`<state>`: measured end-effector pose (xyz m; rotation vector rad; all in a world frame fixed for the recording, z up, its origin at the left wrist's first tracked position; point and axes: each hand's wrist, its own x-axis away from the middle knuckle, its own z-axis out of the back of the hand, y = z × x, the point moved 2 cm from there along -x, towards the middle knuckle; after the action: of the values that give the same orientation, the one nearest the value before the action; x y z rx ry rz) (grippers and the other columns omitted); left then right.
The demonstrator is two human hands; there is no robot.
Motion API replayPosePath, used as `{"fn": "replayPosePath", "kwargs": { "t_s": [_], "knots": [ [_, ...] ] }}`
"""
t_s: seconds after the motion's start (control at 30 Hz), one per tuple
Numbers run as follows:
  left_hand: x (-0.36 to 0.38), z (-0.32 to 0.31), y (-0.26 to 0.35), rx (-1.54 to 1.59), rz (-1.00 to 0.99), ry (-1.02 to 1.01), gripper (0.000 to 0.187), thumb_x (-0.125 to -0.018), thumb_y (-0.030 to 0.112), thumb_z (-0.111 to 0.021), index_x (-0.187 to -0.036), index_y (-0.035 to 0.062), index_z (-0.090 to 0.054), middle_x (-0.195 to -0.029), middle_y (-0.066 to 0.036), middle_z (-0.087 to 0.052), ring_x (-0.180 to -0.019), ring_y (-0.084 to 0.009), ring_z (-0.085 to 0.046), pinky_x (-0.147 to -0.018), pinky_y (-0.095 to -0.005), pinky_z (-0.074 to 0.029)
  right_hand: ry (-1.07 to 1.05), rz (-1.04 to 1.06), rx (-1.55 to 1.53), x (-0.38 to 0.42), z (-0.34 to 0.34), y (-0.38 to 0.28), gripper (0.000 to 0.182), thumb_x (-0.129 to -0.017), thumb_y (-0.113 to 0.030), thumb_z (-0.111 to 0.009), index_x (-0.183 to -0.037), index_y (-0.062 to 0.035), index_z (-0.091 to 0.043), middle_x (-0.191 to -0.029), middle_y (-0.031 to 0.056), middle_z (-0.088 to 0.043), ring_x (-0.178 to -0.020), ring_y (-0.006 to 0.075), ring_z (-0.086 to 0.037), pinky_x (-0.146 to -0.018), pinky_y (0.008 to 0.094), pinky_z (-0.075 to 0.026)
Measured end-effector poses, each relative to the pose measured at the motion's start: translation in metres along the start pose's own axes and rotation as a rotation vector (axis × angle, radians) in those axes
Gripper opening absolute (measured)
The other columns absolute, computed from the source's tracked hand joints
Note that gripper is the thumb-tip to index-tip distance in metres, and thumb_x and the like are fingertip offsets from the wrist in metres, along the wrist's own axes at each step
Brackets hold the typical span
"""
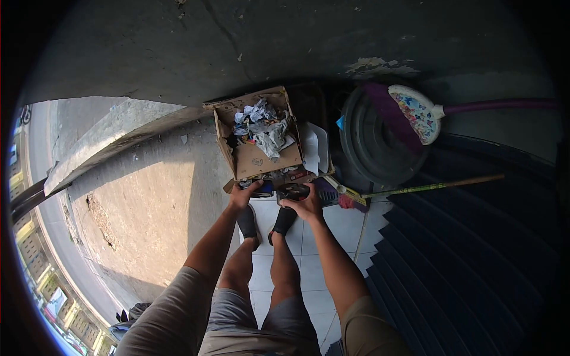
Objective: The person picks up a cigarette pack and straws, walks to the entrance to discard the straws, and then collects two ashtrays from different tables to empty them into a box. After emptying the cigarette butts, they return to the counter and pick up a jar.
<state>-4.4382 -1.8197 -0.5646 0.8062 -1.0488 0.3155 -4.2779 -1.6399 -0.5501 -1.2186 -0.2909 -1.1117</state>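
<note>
My left hand [241,194] is closed on the edge of a small dark blue item [263,188], perhaps a packet or a box. Close beside it, my right hand [306,206] grips a dark, rounded object [292,191] whose kind I cannot make out. Both hands are low in front of my feet, at the near side of an open cardboard box [261,165]. Crumpled grey paper and plastic scraps [267,127] lie inside the box. More litter [291,174] shows between the box and my hands, partly hidden.
White foam containers [314,145] stand right of the box. A large round grey lid [380,142] and a purple broom [415,113] are farther right. A thin pole [439,187] lies across near dark corrugated sheeting [463,255]. White tiles [314,249] lie underfoot; a concrete ledge [119,142] is left.
</note>
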Motion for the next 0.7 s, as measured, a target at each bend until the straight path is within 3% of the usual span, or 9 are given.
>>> {"fn": "replayPosePath", "kwargs": {
  "t_s": [0.07, 0.13, 0.17, 0.2, 0.27, 0.3, 0.43, 0.6, 0.7],
  "knots": [
    [-0.004, 0.003, -0.009, 0.087, -0.017, -0.063, 0.086, -0.074, 0.051, -0.084, -0.130, -0.0061, -0.055, -0.116, -0.015, -0.068, -0.102, -0.0215, -0.067, -0.091, -0.0336, -0.051, -0.040, -0.053, 0.022, -0.011, -0.002, -0.001, 0.094, -0.056, -0.046, -0.092, -0.127, -0.0014, -0.050, -0.119, 0.0173, -0.064, -0.109, 0.0320, -0.064, -0.095, 0.0415, -0.051],
    [-0.008, 0.008, -0.016, 0.077, 0.014, -0.037, 0.085, -0.073, 0.052, -0.084, -0.128, -0.0060, -0.055, -0.114, -0.014, -0.068, -0.100, -0.0206, -0.067, -0.089, -0.0335, -0.051, -0.058, 0.090, -0.182, -0.031, -0.013, 0.008, 0.086, -0.060, -0.046, -0.090, -0.124, -0.0007, -0.054, -0.118, 0.0144, -0.065, -0.107, 0.0307, -0.064, -0.096, 0.0407, -0.049],
    [-0.008, 0.010, -0.017, 0.076, 0.018, -0.033, 0.085, -0.073, 0.052, -0.084, -0.128, -0.0060, -0.055, -0.114, -0.014, -0.068, -0.100, -0.0206, -0.067, -0.089, -0.0335, -0.051, -0.081, 0.041, -0.232, -0.039, -0.017, 0.014, 0.071, -0.066, -0.045, -0.086, -0.118, -0.0028, -0.061, -0.114, 0.0115, -0.065, -0.103, 0.0245, -0.063, -0.083, 0.0385, -0.054],
    [-0.004, 0.010, -0.012, 0.059, 0.015, -0.016, 0.084, -0.074, 0.051, -0.083, -0.128, -0.0062, -0.055, -0.114, -0.013, -0.068, -0.100, -0.0210, -0.067, -0.088, -0.0334, -0.051, -0.086, 0.040, -0.232, -0.043, -0.015, 0.007, 0.071, -0.066, -0.045, -0.086, -0.118, -0.0028, -0.061, -0.114, 0.0115, -0.065, -0.103, 0.0245, -0.063, -0.083, 0.0385, -0.054],
    [-0.007, 0.011, -0.019, 0.043, 0.013, 0.001, 0.084, -0.074, 0.051, -0.083, -0.128, -0.0063, -0.055, -0.113, -0.013, -0.068, -0.099, -0.0213, -0.067, -0.088, -0.0333, -0.051, -0.254, -0.403, -0.276, -0.039, -0.007, -0.003, 0.062, -0.070, -0.049, -0.081, -0.113, -0.0068, -0.066, -0.107, 0.0096, -0.065, -0.095, 0.0180, -0.061, -0.064, 0.0337, -0.053],
    [-0.011, 0.010, -0.024, 0.029, 0.030, 0.022, 0.084, -0.074, 0.051, -0.083, -0.128, -0.0064, -0.054, -0.113, -0.013, -0.068, -0.099, -0.0213, -0.067, -0.088, -0.0332, -0.051, -0.238, -0.354, -0.211, -0.037, -0.006, -0.006, 0.059, -0.072, -0.061, -0.073, -0.103, -0.0108, -0.070, -0.088, 0.0036, -0.070, -0.069, 0.0108, -0.064, -0.048, 0.0244, -0.048],
    [0.000, 0.004, -0.005, 0.081, 0.072, 0.024, 0.081, -0.074, 0.049, -0.084, -0.126, -0.0062, -0.056, -0.113, -0.013, -0.068, -0.098, -0.0212, -0.067, -0.088, -0.0324, -0.051, -0.203, -0.449, -0.181, -0.031, -0.010, -0.010, 0.058, -0.071, -0.061, -0.074, -0.101, -0.0113, -0.070, -0.084, 0.0019, -0.068, -0.064, 0.0109, -0.061, -0.050, 0.0252, -0.050],
    [-0.032, -0.003, -0.028, 0.176, 0.023, -0.049, 0.071, -0.076, 0.042, -0.084, -0.122, -0.0059, -0.059, -0.108, -0.014, -0.070, -0.093, -0.0208, -0.069, -0.086, -0.0318, -0.052, -0.239, -0.423, -0.100, -0.026, 0.000, -0.021, 0.065, -0.067, -0.062, -0.075, -0.105, -0.0091, -0.072, -0.088, 0.0073, -0.066, -0.065, 0.0173, -0.062, -0.048, 0.0283, -0.051],
    [-0.020, -0.008, -0.022, 0.122, 0.038, -0.024, 0.064, -0.078, 0.039, -0.083, -0.119, -0.0050, -0.063, -0.104, -0.013, -0.072, -0.089, -0.0201, -0.070, -0.084, -0.0321, -0.053, -0.248, -0.402, -0.021, -0.017, 0.004, -0.032, 0.072, -0.064, -0.064, -0.076, -0.112, -0.0103, -0.068, -0.091, 0.0044, -0.067, -0.068, 0.0141, -0.062, -0.052, 0.0267, -0.052]
  ]
}}
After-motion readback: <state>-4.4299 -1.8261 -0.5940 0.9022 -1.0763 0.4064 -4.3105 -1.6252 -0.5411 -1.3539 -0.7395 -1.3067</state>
